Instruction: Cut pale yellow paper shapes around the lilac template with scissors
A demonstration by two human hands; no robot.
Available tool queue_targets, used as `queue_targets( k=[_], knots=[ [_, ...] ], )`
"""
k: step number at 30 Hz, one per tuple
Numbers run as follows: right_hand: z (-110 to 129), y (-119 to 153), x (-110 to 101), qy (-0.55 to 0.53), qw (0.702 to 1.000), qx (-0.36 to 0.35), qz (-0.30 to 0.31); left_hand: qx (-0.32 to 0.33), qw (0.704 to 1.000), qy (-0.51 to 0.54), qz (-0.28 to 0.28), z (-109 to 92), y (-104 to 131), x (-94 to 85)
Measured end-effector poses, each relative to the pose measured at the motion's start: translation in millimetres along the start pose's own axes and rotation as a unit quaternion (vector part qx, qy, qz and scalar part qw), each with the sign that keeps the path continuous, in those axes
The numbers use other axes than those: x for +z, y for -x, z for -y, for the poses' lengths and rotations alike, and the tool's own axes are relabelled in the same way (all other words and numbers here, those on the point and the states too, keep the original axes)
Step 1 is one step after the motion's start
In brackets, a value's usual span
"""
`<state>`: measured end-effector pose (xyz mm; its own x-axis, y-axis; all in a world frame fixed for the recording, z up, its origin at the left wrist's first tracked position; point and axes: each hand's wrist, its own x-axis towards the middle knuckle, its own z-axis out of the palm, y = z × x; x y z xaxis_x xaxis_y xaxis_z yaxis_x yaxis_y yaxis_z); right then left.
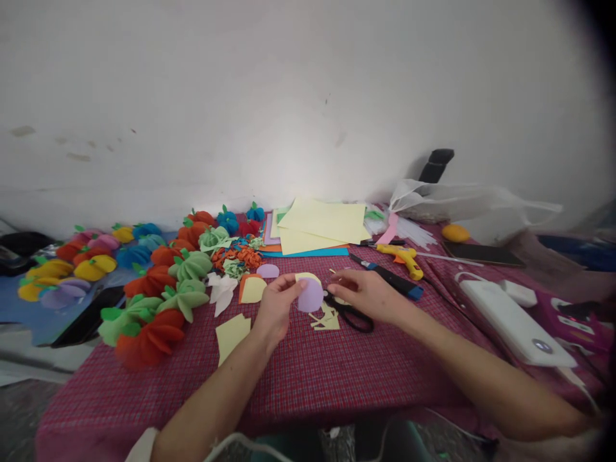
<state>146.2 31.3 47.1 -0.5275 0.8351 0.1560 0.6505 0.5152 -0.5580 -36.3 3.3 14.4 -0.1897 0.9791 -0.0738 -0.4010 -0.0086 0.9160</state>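
Between the thumb and fingers of my left hand is a rounded purple paper piece, with a pale yellow paper edge showing behind its top. My right hand is just to the right, its fingers curled together at the tips. Whatever they pinch, if anything, is too small to make out. Black-handled scissors lie under and in front of that hand, their blades mostly hidden. Yellow paper scraps lie on the cloth below the purple piece. Left of my left hand are a cut yellow piece and another purple piece.
Several colourful paper pumpkins crowd the left side. Yellow sheets are stacked by the wall. To the right lie a yellow glue gun, a black-and-blue tool, a white power bank and cables. Checked cloth covers the table.
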Motion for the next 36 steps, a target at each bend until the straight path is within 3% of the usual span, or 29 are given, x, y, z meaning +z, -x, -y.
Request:
queue_targets(
  k=[3, 7, 11, 15, 20, 27, 31, 36],
  knots=[
    [6, -3, 21, -0.146, 0.989, 0.008, -0.012, 0.005, 1.000, 0.007, 0.011, 0, 1, 2.3],
    [6, -9, 42, -0.260, 0.965, 0.016, 0.001, -0.012, 0.999, -0.006, 0.040, 1, 3, 3.1],
    [-1, -11, 40, -0.305, 0.952, 0.020, 0.028, -0.015, 0.998, -0.042, 0.040, 1, 1, -0.1],
    [-11, -12, 29, -0.349, 0.937, 0.030, 0.021, 0.011, 0.999, -0.032, 0.000, -2, -7, -6.4],
    [-18, -10, 18, -0.320, 0.947, 0.027, 0.025, 0.052, 0.997, -0.018, -0.048, -4, -16, -13.3],
    [-8, 2, 32, -0.170, 0.972, -0.090, 0.136, 0.050, 0.996, -0.068, -0.038, 6, -17, -14.8],
    [-11, 1, 32, -0.087, 0.988, -0.068, 0.105, 0.041, 0.994, -0.104, -0.003, 7, -11, -10.4],
    [-19, -6, 32, -0.183, 0.983, 0.008, 0.028, 0.032, 0.988, -0.127, 0.085, 7, -4, -4.5]
  ],
)
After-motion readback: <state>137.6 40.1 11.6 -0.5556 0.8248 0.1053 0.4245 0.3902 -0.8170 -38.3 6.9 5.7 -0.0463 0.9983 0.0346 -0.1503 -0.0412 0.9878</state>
